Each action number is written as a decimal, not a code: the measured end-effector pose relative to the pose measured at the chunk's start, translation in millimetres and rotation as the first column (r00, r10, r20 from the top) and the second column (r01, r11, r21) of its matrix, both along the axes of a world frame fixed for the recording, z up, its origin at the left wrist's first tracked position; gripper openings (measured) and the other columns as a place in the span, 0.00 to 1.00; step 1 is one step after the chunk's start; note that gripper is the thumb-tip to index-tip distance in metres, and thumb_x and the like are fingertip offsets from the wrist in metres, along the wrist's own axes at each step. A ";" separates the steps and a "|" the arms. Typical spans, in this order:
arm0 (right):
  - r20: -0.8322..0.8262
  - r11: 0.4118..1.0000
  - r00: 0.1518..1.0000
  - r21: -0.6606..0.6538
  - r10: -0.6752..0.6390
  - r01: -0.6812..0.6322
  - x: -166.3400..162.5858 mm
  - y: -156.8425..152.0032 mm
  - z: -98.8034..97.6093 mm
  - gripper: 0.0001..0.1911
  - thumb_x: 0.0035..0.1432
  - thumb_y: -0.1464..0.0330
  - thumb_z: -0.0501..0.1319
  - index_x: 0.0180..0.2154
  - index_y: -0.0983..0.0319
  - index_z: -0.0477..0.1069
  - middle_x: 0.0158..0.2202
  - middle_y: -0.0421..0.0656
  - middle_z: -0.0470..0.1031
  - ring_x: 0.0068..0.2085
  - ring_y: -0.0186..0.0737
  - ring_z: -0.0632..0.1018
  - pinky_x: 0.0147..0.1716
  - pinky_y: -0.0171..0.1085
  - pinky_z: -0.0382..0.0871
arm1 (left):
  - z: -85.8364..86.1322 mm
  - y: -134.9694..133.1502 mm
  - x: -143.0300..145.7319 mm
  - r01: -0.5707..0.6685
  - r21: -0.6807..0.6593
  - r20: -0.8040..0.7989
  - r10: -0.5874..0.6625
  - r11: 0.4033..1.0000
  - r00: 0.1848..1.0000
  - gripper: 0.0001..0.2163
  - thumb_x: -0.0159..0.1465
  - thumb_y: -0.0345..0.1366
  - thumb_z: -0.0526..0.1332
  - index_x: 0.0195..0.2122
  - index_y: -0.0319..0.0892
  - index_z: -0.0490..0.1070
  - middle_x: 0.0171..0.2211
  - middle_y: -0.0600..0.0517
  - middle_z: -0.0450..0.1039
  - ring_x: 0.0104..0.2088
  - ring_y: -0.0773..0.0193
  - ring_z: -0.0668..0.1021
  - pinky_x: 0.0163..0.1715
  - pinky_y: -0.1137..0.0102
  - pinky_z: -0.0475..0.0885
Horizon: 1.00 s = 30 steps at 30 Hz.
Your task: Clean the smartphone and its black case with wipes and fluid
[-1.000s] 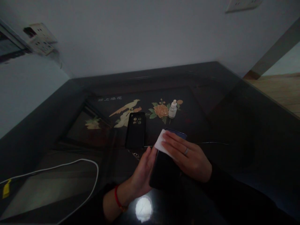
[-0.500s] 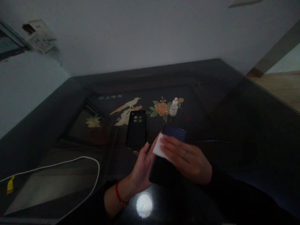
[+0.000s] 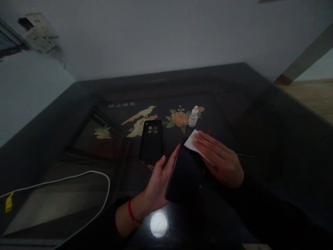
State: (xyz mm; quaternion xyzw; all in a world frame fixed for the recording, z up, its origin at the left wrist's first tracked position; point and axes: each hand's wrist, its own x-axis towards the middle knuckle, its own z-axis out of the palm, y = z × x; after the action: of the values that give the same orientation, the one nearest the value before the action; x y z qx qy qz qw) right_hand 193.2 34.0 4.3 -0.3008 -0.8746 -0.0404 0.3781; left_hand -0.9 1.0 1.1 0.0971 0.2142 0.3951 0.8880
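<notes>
A dark smartphone (image 3: 184, 175) rests tilted in my left hand (image 3: 158, 185), its screen side facing me. The left fingers wrap its left edge and go out of sight beneath it. My right hand (image 3: 221, 159) presses a folded white wipe (image 3: 191, 141) against the top end of the phone, fingers together over the cloth. Left of the phone, a black phone case (image 3: 151, 142) with round camera holes lies on the table, a small chain at its lower end. Beyond the phone stands a small white-capped dropper bottle (image 3: 193, 118).
The dark glossy table (image 3: 223, 83) carries a bird-and-flower picture and reflects a round light. A white cable (image 3: 65, 179) with a yellow tag (image 3: 9, 202) curves across the left side. Power sockets (image 3: 40, 31) are at the wall, upper left.
My right hand has slid the wipe up and to the right, from the phone's upper left side to its top end. More of the screen shows. My left hand stays about where it was.
</notes>
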 end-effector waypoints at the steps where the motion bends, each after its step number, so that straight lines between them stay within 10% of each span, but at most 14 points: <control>1: 0.013 0.999 0.999 -0.004 0.044 -0.044 -1.7 -2.8 -0.1 0.20 0.64 0.78 0.52 0.57 0.69 0.65 0.55 0.55 0.72 0.63 0.47 0.65 0.58 0.47 0.69 | -0.1 0.2 -0.4 0.001 -0.002 -0.001 -0.001 1.000 1.000 0.26 0.68 0.51 0.46 0.66 0.54 0.52 0.60 0.51 0.65 0.58 0.53 0.68 0.59 0.55 0.57; 6: 0.083 0.916 0.913 0.006 0.399 -0.401 -14.0 -18.4 -3.1 0.16 0.65 0.79 0.49 0.49 0.75 0.71 0.51 0.52 0.76 0.62 0.45 0.65 0.59 0.41 0.69 | -4.5 2.9 -4.2 0.010 -0.056 -0.011 -0.010 0.998 1.000 0.26 0.66 0.51 0.48 0.66 0.56 0.52 0.59 0.52 0.68 0.56 0.56 0.71 0.58 0.60 0.58; 12: 0.001 0.999 0.999 -0.011 0.033 -0.033 6.3 6.5 -5.4 0.20 0.63 0.78 0.54 0.56 0.69 0.66 0.55 0.56 0.72 0.62 0.47 0.67 0.57 0.47 0.70 | 0.3 3.8 -0.9 -0.017 -0.039 -0.014 0.016 0.999 1.000 0.25 0.69 0.50 0.43 0.66 0.56 0.53 0.60 0.53 0.66 0.56 0.54 0.71 0.58 0.56 0.59; 19: 0.103 0.872 0.868 0.000 0.486 -0.489 -20.7 -23.3 -5.7 0.17 0.66 0.78 0.47 0.47 0.75 0.72 0.49 0.52 0.77 0.62 0.44 0.66 0.58 0.40 0.68 | -2.3 4.1 -2.8 0.033 -0.050 -0.002 -0.033 0.998 0.999 0.27 0.67 0.52 0.46 0.67 0.58 0.48 0.60 0.52 0.66 0.56 0.55 0.72 0.57 0.59 0.59; 25: 0.024 0.997 0.997 -0.042 0.072 -0.071 5.7 8.1 -10.6 0.19 0.63 0.78 0.54 0.55 0.71 0.66 0.55 0.58 0.71 0.63 0.47 0.64 0.58 0.48 0.69 | 1.0 3.3 -1.2 -0.014 -0.039 -0.013 0.014 0.999 1.000 0.25 0.69 0.49 0.42 0.67 0.54 0.49 0.61 0.51 0.64 0.57 0.53 0.70 0.58 0.53 0.58; 30: 0.097 0.854 0.849 -0.016 0.520 -0.521 -18.9 -21.9 -7.5 0.15 0.64 0.78 0.50 0.47 0.74 0.73 0.50 0.52 0.77 0.59 0.47 0.70 0.58 0.42 0.69 | 0.1 2.6 -2.8 0.049 -0.032 0.011 -0.048 0.998 0.999 0.28 0.67 0.52 0.45 0.67 0.57 0.47 0.54 0.49 0.72 0.49 0.54 0.77 0.58 0.55 0.57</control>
State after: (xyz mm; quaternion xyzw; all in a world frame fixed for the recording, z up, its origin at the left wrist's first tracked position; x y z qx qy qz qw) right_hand 174.3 12.1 -3.2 -0.0486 -0.9405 0.0441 0.3334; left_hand -3.7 3.6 1.3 0.0858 0.2138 0.3704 0.8998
